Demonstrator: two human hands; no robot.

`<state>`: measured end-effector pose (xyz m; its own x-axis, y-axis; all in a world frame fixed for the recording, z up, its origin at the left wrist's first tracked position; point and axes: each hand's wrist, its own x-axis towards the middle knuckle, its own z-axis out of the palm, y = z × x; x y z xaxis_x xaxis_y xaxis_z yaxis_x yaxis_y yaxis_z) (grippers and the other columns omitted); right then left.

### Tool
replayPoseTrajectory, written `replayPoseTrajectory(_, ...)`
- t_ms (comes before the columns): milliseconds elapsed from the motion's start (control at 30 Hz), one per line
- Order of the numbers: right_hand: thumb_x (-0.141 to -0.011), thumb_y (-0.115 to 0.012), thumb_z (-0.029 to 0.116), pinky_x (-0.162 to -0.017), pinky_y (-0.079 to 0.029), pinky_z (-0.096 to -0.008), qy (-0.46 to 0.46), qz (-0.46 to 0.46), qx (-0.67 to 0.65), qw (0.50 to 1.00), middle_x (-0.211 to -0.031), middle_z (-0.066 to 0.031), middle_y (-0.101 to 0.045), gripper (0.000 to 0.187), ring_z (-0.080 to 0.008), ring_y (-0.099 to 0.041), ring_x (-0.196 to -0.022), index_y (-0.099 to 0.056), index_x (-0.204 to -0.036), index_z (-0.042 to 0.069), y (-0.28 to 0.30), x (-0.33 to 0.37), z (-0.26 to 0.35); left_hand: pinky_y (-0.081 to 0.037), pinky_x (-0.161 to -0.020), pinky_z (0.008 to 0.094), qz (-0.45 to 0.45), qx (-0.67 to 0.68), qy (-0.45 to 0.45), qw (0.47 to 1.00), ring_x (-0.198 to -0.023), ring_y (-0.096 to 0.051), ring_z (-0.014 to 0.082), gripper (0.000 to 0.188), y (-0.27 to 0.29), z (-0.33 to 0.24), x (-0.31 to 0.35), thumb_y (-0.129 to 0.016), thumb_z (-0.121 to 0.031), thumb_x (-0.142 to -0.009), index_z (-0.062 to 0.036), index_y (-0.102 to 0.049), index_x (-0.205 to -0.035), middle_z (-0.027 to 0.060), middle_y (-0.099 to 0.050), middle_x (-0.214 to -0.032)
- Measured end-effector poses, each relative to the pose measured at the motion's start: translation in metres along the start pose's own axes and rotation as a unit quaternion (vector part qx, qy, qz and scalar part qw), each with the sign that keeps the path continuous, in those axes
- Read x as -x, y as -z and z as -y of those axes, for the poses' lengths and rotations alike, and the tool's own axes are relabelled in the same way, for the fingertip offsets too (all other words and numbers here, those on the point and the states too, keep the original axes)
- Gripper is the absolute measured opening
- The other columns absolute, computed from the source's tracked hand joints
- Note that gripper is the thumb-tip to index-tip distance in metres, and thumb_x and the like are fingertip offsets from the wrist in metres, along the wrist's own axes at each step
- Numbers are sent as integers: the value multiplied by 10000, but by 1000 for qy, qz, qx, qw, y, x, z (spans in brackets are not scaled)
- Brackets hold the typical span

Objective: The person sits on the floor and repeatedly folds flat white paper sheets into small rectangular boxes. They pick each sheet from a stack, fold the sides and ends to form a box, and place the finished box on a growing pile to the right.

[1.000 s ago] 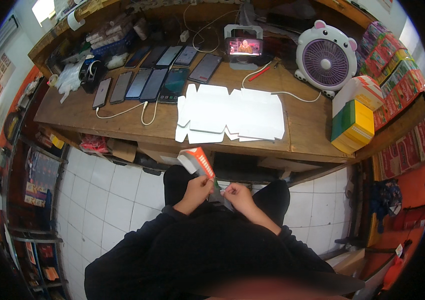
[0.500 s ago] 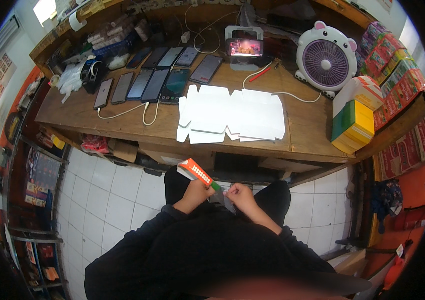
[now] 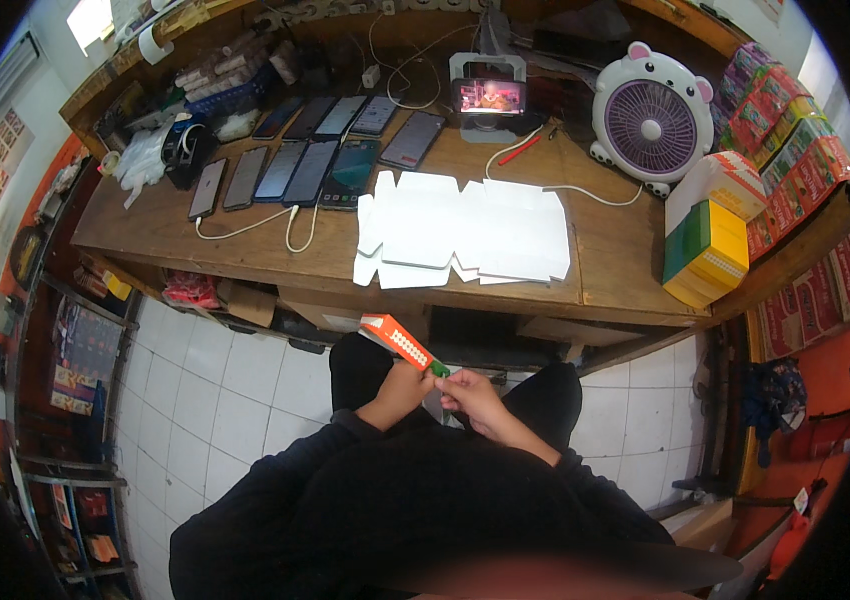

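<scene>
In my lap, my left hand (image 3: 400, 394) is closed around a small cardboard box (image 3: 407, 345) with an orange side, white marks and a green end. The box slants up and to the left, its far end showing pale inside faces. My right hand (image 3: 473, 396) pinches the green end with thumb and fingertips. Beyond my knees, on the wooden desk (image 3: 615, 240), lie flattened white card sheets (image 3: 460, 228) with cut flaps, stacked on one another.
Several phones (image 3: 310, 170) lie in rows at the desk's left, some with white cables. A lit phone (image 3: 490, 96) leans on a stand at the back. To the right are a bear-shaped fan (image 3: 653, 118), a yellow-green box (image 3: 707, 252) and stacked colourful packs (image 3: 780, 140).
My right hand has moved left and closed on the box's green end. The box has turned slightly, and the grey-silver piece that showed below it is mostly hidden.
</scene>
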<state>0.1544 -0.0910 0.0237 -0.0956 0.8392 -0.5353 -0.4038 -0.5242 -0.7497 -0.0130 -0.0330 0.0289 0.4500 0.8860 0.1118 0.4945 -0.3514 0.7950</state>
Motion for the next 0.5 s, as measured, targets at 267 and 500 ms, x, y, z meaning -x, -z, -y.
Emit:
replayPoseTrajectory(267, -910, -722, 177, -633, -521, -226, 85, -99, -35, 991, -792, -40, -653, 186, -90, -612, -664, -590, -877, 48, -18, -4, 2, -471, -622, 405, 21, 55, 47, 997, -690, -642, 335, 199, -18, 5, 5, -542, -150, -961, 36, -598, -919, 222, -601, -749)
replayPoseTrajectory(500, -919, -703, 173, -680, -509, -258, 179, -162, 61, 968, -810, -46, -644, 187, -121, -603, -711, -660, -890, -7, -21, -8, -8, -496, -735, 392, 16, 159, 43, 986, -805, -643, 270, 306, -32, 5, 12, -462, -227, -1038, 44, -601, -1065, 155, -647, -859)
